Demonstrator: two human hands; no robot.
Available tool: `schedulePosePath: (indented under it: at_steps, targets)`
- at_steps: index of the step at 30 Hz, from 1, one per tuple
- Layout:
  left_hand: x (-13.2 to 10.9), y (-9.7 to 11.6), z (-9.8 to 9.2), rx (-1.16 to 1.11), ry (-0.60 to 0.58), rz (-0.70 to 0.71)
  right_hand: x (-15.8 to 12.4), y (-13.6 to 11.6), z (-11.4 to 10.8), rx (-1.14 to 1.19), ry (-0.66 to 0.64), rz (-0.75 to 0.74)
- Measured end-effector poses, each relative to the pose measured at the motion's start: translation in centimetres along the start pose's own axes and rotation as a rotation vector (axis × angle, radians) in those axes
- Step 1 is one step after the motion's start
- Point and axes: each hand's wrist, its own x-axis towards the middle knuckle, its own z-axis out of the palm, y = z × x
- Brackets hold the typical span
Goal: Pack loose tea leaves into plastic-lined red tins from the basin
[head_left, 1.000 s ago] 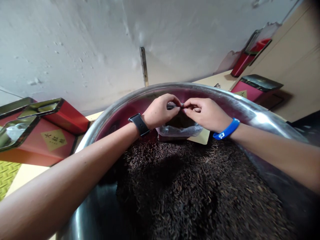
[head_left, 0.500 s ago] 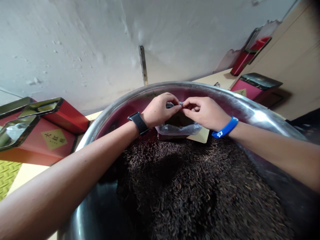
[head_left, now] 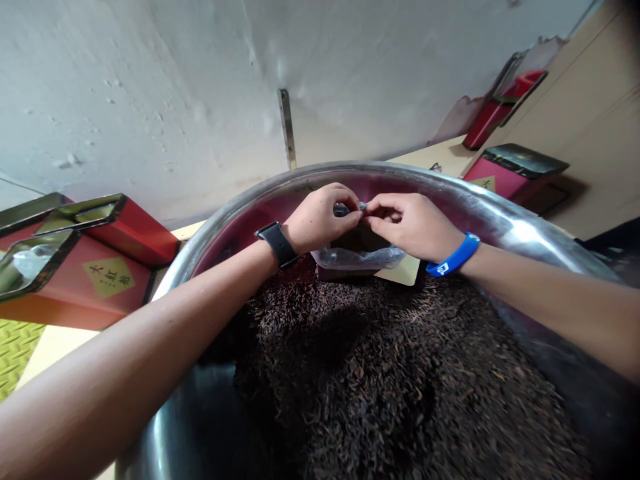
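A wide metal basin (head_left: 520, 230) holds a heap of dark loose tea leaves (head_left: 380, 373). At the far side of the heap stands a tin (head_left: 345, 272), lined with a clear plastic bag (head_left: 357, 259) folded over its near rim. Above the tin's far edge, my left hand (head_left: 323, 217) pinches the bag's edge between thumb and fingers. Right beside it, my right hand (head_left: 413, 223) pinches the same edge, the fingertips of both hands almost touching. The tin's inside is dark and partly hidden by the hands.
Several red tea tins (head_left: 105, 277) with open tops stand to the left, one with plastic inside. A closed red tin (head_left: 517, 175) is at the right, and another red tin (head_left: 487, 120) stands behind it. A grey wall (head_left: 190, 80) rises behind the basin.
Almost nothing differs. Both hands keep their pinch on the bag, and the view has shifted very slightly.
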Motion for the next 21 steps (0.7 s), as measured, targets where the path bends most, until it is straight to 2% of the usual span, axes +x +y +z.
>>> schedulePosePath:
  at_steps: [8,11,13,15,19,21]
  targets:
    - [0.0,-0.2,-0.1,0.019,0.000,0.009,-0.2,-0.8,-0.5,-0.074,0.015,-0.019]
    - [0.0,-0.4,-0.1,0.027,-0.002,0.012,-0.7,-2.1,-1.0,-0.079,0.061,-0.048]
    - [0.0,-0.6,0.0,0.032,-0.001,0.026,-1.3,-3.3,-1.4,-0.021,0.041,-0.111]
    - [0.0,-0.7,0.0,0.037,-0.003,0.044,-1.9,-4.3,-1.4,0.069,-0.136,-0.221]
    - [0.0,-0.9,0.0,0.047,-0.006,0.046,-3.0,-5.0,-0.2,0.144,-0.749,-0.469]
    - [0.0,-0.9,0.0,0.050,-0.002,0.048,-3.4,-4.8,0.7,0.117,-0.926,-0.510]
